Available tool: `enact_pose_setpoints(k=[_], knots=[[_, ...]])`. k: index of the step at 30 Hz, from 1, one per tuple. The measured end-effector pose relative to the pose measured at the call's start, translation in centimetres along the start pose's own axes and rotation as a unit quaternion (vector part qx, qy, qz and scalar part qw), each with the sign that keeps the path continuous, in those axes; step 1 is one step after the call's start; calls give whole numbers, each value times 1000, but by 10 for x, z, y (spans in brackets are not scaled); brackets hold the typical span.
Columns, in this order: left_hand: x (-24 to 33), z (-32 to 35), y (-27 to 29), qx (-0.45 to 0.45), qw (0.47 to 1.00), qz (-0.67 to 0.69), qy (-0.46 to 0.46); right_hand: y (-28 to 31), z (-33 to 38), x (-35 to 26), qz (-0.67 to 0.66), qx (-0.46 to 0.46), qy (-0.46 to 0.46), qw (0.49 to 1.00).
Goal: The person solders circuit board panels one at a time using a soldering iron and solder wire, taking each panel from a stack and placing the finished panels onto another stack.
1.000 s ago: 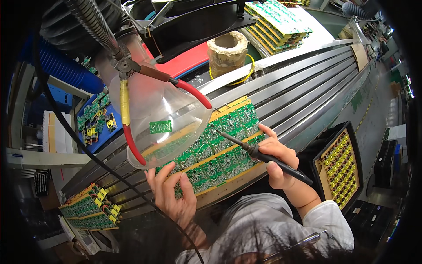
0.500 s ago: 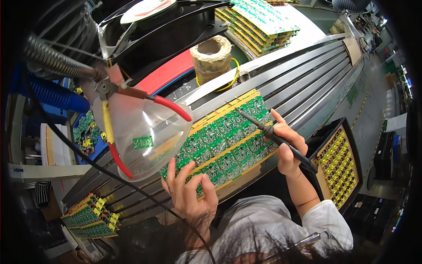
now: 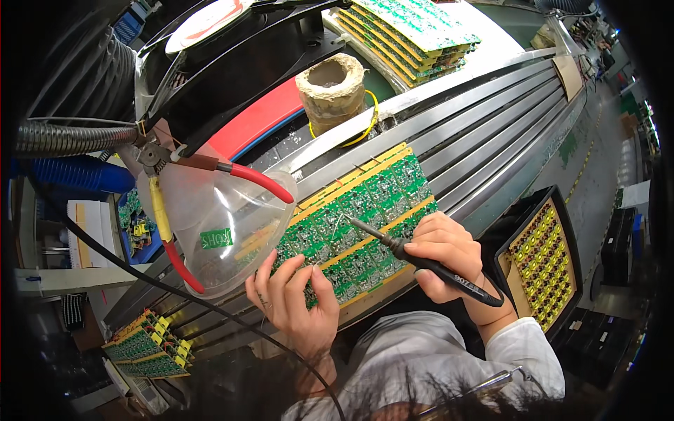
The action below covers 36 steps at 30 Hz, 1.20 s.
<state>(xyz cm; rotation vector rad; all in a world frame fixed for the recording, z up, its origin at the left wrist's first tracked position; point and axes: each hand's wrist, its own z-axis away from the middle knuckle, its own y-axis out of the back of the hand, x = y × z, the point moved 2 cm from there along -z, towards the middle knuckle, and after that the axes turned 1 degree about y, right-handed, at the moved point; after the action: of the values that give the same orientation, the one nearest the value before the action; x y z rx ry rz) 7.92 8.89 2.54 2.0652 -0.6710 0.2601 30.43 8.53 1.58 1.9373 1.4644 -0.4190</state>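
A green panel of circuit boards (image 3: 365, 210) with yellow strips lies across the metal rails (image 3: 491, 119) in front of me. My right hand (image 3: 442, 252) grips a black soldering iron (image 3: 421, 259) like a pen, its tip resting on the panel's middle. My left hand (image 3: 295, 302) presses on the panel's near left edge and pinches a thin solder wire that reaches up toward the iron's tip. A clear plastic funnel hood (image 3: 225, 231) on a hose hangs just left of the panel.
A worn yellowish sponge holder (image 3: 331, 88) stands behind the rails. Stacks of green boards (image 3: 414, 28) lie at the back right, more boards (image 3: 144, 347) at the lower left. A black tray of yellow parts (image 3: 544, 259) sits to my right. A black cable (image 3: 140, 277) runs toward me.
The view has shifted so the panel and hood sit lower and closer. The iron's tip has moved from the panel's far edge to its middle. My left hand stays on the near edge.
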Motion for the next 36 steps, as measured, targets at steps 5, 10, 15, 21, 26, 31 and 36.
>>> enact_pose_setpoints(k=[5, 10, 15, 21, 26, 31, 36], knots=[[0, 0, -1, 3, 1000, 7, -1, -2, -1, -1, 14, -18, -21, 1000], [-1, 0, -1, -2, 1000, 7, 4, 0, -6, -6, 32, -31, -14, 999], [1, -3, -2, 5, 1000, 4, 0, -1, -8, -10, 51, -46, -10, 998], [4, -6, 1, -7, 1000, -17, 1, -5, -11, -18, 83, -53, 9, 995], [-3, -3, 5, 40, 998, 46, 18, -5, -8, -20, 104, -50, 10, 993], [-11, 2, 15, 75, 982, 176, -6, 12, -9, -10, 78, 34, 11, 996], [1, 0, 34, 95, 941, 308, -106, 33, -40, 17, 34, 102, -101, 989]])
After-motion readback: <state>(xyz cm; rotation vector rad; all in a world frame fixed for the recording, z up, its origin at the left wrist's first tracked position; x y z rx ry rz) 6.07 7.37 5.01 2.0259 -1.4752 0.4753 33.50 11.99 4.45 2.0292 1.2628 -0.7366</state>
